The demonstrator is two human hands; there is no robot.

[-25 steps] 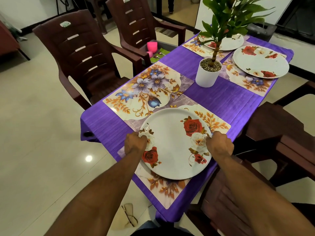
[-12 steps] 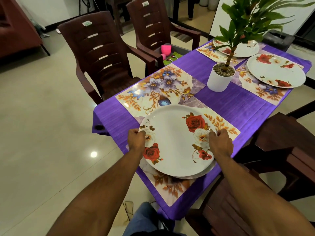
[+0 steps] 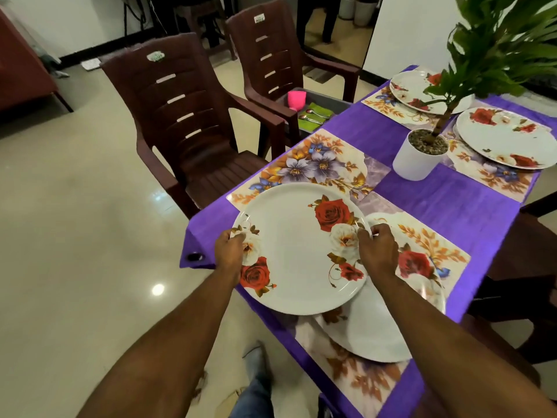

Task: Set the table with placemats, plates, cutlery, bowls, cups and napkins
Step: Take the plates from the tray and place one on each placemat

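Spanning the right half of the view, the table under its purple woven cloth [image 3: 446, 212] carries four floral laminated placemats, and three of them already have a plate: two at the far end and one at the near corner. That near white rose-printed plate [image 3: 379, 333] lies flat on its mat, partly hidden. Above it and offset toward the chairs, a second white round plate printed with red roses [image 3: 298, 251] is held level in the air, overlapping the one bare placemat with blue and violet flowers [image 3: 319, 167], which looks like its destination. Holding it at opposite rims keeps it steady and flat for setting down. The left hand [image 3: 230, 250] pinches the near-left rim; the right hand [image 3: 376, 251] grips the right rim, fingers curled over the edge.
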